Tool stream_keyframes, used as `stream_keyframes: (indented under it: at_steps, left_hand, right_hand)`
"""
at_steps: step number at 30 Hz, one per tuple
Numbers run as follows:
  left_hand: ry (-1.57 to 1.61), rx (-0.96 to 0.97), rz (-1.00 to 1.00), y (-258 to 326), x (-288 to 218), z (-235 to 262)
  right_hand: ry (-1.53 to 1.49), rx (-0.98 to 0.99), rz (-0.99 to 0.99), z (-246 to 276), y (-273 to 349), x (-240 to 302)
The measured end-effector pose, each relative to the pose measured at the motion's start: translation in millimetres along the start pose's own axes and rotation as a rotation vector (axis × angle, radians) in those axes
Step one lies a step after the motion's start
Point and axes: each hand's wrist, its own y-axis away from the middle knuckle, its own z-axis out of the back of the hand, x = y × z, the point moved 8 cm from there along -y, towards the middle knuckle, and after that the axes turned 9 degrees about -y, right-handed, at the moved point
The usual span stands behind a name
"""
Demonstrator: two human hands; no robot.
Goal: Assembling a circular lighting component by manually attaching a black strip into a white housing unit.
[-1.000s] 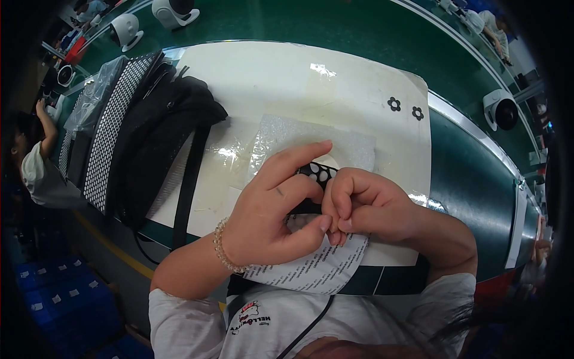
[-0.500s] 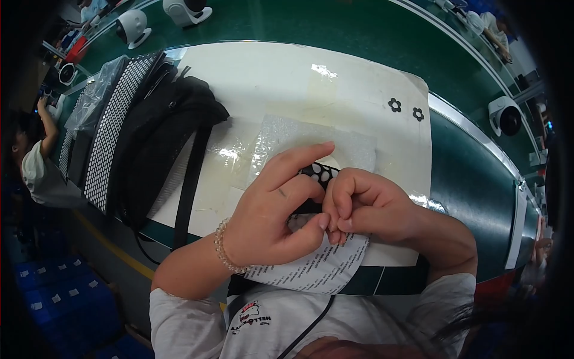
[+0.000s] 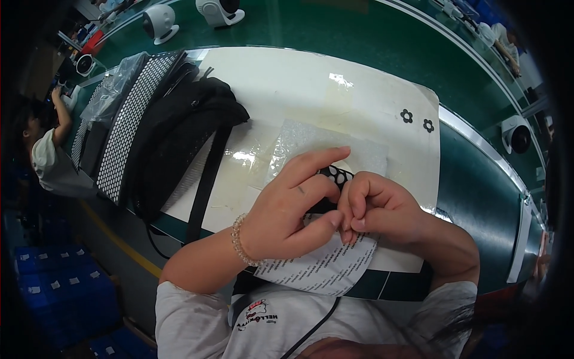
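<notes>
My left hand (image 3: 293, 212), with a beaded bracelet at the wrist, is bent, its index finger stretched out and its thumb and middle finger curved toward my right fingertips. My right hand (image 3: 385, 206) is closed in a pinch against them. Whatever lies between the fingertips is too small or hidden to make out. Beneath the hands is a white sheet (image 3: 317, 269) printed with rows of small dark marks. A black piece with white dots (image 3: 337, 173) shows between the hands, mostly covered. Behind it lies a clear bubble-wrap sheet (image 3: 299, 139).
A black fabric bag (image 3: 179, 119) with a strap lies on the left, beside black panels with white dots (image 3: 122, 131). Two black flower-shaped pieces (image 3: 406, 116) sit on the white board (image 3: 269, 78). White devices (image 3: 160, 25) stand beyond. Another person (image 3: 51, 143) works at far left.
The whole scene has shifted a little to the right and down in the picture. Both hands keep nearly the same pose against each other.
</notes>
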Motion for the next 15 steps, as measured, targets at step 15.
stream_keyframes:
  at_steps: [15]
  left_hand:
    - [-0.033,-0.045,-0.001,-1.4,0.0,5.0]
  right_hand:
    - [0.189,-0.024,0.209,-3.3,6.1,7.8]
